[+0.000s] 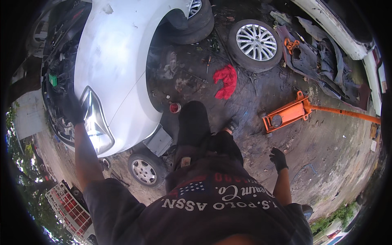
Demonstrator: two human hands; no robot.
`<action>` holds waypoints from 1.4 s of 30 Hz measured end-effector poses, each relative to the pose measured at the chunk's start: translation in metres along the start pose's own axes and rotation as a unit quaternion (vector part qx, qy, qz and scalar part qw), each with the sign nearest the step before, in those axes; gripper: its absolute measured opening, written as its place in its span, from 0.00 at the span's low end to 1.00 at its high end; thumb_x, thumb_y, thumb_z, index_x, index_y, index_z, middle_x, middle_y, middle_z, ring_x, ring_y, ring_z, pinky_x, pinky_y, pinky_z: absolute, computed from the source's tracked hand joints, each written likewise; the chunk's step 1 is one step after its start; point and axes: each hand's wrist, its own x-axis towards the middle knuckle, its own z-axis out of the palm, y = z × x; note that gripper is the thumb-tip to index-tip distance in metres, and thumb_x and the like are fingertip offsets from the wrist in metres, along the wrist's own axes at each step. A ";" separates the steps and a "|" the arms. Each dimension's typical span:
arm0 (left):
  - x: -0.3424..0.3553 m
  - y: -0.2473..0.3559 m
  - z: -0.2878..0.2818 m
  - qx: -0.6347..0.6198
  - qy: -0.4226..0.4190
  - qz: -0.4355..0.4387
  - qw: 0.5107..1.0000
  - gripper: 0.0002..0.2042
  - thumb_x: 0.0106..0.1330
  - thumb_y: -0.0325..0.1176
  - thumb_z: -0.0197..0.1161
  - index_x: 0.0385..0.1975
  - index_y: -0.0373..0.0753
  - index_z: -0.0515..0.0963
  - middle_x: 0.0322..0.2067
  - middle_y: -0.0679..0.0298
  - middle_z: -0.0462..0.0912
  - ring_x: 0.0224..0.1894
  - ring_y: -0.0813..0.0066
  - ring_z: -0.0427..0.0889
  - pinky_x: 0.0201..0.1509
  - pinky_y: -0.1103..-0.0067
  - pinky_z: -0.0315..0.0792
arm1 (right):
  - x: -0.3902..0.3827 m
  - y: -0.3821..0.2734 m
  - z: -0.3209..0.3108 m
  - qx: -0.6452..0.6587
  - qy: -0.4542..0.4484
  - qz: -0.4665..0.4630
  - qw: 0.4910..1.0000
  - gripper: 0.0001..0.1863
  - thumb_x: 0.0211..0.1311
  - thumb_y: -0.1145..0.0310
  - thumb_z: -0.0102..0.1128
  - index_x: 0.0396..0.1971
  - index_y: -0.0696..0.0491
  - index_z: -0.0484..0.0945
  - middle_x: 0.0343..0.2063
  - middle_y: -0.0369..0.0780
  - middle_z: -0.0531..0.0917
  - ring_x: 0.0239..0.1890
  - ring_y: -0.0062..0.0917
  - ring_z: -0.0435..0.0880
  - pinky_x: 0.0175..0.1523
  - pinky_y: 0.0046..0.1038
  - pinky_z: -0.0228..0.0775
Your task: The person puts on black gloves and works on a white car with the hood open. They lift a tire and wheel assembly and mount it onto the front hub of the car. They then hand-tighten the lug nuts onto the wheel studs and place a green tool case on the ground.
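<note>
My left hand [72, 109], in a black glove, reaches to the front of a white car, at the edge of the dark engine bay [61, 73] beside the headlight [97, 122]. Its fingers blend into the dark parts there, so what they touch is hidden. The white fender [116, 61] curves away to the right of the headlight. My right hand [279, 159], gloved in black too, hangs over the ground at my right side. Its fingers are loosely bent and apart, with nothing in them. Nearest to it lies an orange floor jack [288, 114].
A silver-rimmed wheel [256, 43] lies flat beyond a red cloth [225, 81]. The jack's long handle [347, 113] stretches right. A small red can [174, 108] stands by my knee. Another wheel [143, 169] is below the car's front corner. Dark torn panels [318, 61] lie at far right.
</note>
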 end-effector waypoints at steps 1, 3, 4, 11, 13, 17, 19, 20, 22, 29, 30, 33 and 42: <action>0.000 -0.006 0.005 0.001 0.011 0.016 1.000 0.30 0.65 0.50 0.59 0.62 0.38 0.68 0.52 0.54 0.79 0.54 0.57 0.77 0.57 0.67 0.71 | 0.003 -0.005 -0.002 -0.027 0.009 -0.002 1.000 0.20 0.67 0.59 0.56 0.56 0.50 0.76 0.47 0.38 0.81 0.38 0.27 0.82 0.40 0.30 0.72; -0.001 -0.002 0.013 -0.041 0.072 0.014 0.996 0.27 0.68 0.50 0.58 0.58 0.33 0.72 0.49 0.54 0.81 0.50 0.62 0.80 0.54 0.70 0.72 | 0.011 -0.026 0.002 -0.074 0.010 0.002 0.997 0.20 0.67 0.59 0.56 0.56 0.50 0.77 0.46 0.36 0.82 0.39 0.26 0.82 0.41 0.30 0.72; 0.000 0.004 0.017 -0.082 0.122 -0.005 0.989 0.25 0.73 0.49 0.54 0.52 0.30 0.77 0.45 0.55 0.84 0.46 0.67 0.82 0.51 0.72 0.72 | 0.013 -0.037 0.009 -0.095 0.002 0.009 0.995 0.20 0.67 0.59 0.56 0.55 0.49 0.77 0.46 0.36 0.82 0.39 0.26 0.82 0.41 0.30 0.71; 0.004 0.020 0.002 -0.101 0.089 -0.090 0.987 0.21 0.74 0.44 0.54 0.52 0.30 0.77 0.45 0.55 0.84 0.46 0.72 0.80 0.52 0.76 0.72 | 0.022 -0.101 0.038 -0.123 -0.034 -0.084 0.988 0.20 0.66 0.58 0.56 0.56 0.49 0.77 0.46 0.36 0.82 0.41 0.29 0.83 0.44 0.30 0.71; 0.003 0.041 -0.004 -0.124 0.112 -0.030 0.985 0.18 0.75 0.42 0.53 0.49 0.31 0.79 0.42 0.59 0.84 0.42 0.75 0.79 0.47 0.76 0.72 | 0.028 -0.111 0.050 -0.109 -0.022 -0.063 0.992 0.21 0.66 0.57 0.57 0.56 0.50 0.76 0.46 0.37 0.82 0.41 0.29 0.83 0.44 0.30 0.71; -0.003 0.016 0.001 -0.092 0.080 -0.081 0.989 0.17 0.75 0.41 0.54 0.47 0.31 0.80 0.38 0.61 0.82 0.40 0.74 0.79 0.47 0.76 0.73 | 0.043 -0.128 0.046 -0.143 -0.011 0.066 0.988 0.23 0.66 0.55 0.58 0.57 0.50 0.75 0.45 0.39 0.81 0.39 0.29 0.82 0.42 0.31 0.71; -0.008 0.026 -0.001 -0.109 0.078 -0.078 0.988 0.17 0.75 0.41 0.54 0.47 0.31 0.79 0.39 0.61 0.82 0.41 0.73 0.79 0.47 0.76 0.72 | 0.047 -0.152 0.055 -0.191 -0.016 0.094 0.977 0.22 0.66 0.55 0.59 0.55 0.50 0.76 0.43 0.38 0.80 0.38 0.29 0.81 0.42 0.31 0.71; -0.007 0.031 -0.007 -0.115 0.083 -0.076 0.987 0.17 0.75 0.40 0.54 0.47 0.31 0.79 0.39 0.60 0.82 0.41 0.73 0.79 0.47 0.76 0.72 | 0.053 -0.165 0.057 -0.203 -0.022 0.086 0.975 0.22 0.66 0.54 0.59 0.54 0.50 0.76 0.42 0.38 0.80 0.38 0.28 0.81 0.42 0.31 0.71; -0.006 0.030 -0.012 -0.128 0.061 -0.091 0.986 0.16 0.75 0.38 0.54 0.51 0.31 0.78 0.44 0.58 0.83 0.46 0.72 0.79 0.52 0.76 0.72 | 0.072 -0.196 0.060 -0.191 -0.021 0.042 0.981 0.21 0.65 0.54 0.59 0.53 0.49 0.76 0.42 0.37 0.80 0.38 0.28 0.81 0.42 0.29 0.71; -0.002 0.127 -0.031 -0.007 0.143 0.050 0.988 0.14 0.73 0.33 0.53 0.50 0.31 0.78 0.49 0.53 0.82 0.52 0.58 0.79 0.58 0.68 0.71 | 0.117 -0.323 0.084 -0.311 -0.097 -0.181 0.928 0.17 0.69 0.63 0.55 0.52 0.54 0.78 0.45 0.37 0.82 0.45 0.24 0.81 0.47 0.27 0.72; -0.009 0.154 -0.030 0.005 0.147 0.078 0.986 0.14 0.72 0.33 0.53 0.49 0.31 0.78 0.49 0.52 0.82 0.52 0.56 0.79 0.58 0.66 0.71 | 0.124 -0.338 0.089 -0.356 -0.102 -0.241 0.897 0.16 0.70 0.64 0.53 0.51 0.56 0.79 0.45 0.38 0.83 0.46 0.24 0.82 0.50 0.27 0.72; -0.051 0.254 -0.013 -0.118 0.052 0.125 0.984 0.15 0.70 0.38 0.53 0.45 0.33 0.79 0.44 0.52 0.83 0.47 0.51 0.80 0.53 0.63 0.72 | 0.162 -0.377 0.117 -0.463 -0.181 -0.385 0.777 0.16 0.69 0.66 0.55 0.51 0.59 0.78 0.49 0.43 0.83 0.50 0.29 0.81 0.55 0.30 0.72; -0.129 0.360 0.229 -0.235 -0.169 -0.016 0.957 0.15 0.61 0.32 0.66 0.46 0.34 0.76 0.49 0.50 0.79 0.51 0.50 0.77 0.55 0.63 0.71 | 0.291 -0.429 0.260 -0.608 -0.237 -0.265 0.710 0.32 0.62 0.53 0.64 0.59 0.61 0.72 0.57 0.50 0.77 0.60 0.38 0.76 0.64 0.34 0.67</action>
